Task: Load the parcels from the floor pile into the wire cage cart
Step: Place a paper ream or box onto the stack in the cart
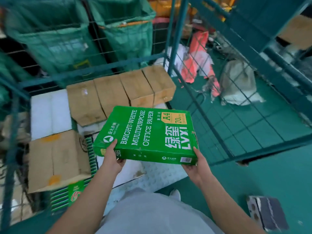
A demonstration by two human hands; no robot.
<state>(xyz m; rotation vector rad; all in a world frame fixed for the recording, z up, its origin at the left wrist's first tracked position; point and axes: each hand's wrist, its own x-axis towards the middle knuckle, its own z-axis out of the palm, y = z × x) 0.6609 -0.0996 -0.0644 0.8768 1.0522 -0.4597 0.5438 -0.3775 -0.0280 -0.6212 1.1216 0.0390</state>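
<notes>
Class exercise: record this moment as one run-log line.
stage: carrying | left hand: grips green paper box | right hand: grips same box | box: above wire cage cart floor, not set down

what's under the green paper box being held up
Under the green paper box, held by the left hand and right hand, white parcels show at its edges; what lies directly beneath is covered.

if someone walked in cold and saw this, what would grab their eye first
Most likely the bright green box of office paper, held in mid-frame by the left hand and right hand at its near corners. Behind it, a row of brown cartons lies inside the teal wire cage cart; orange and white wrappings litter the floor beyond the mesh, upper right.
</notes>
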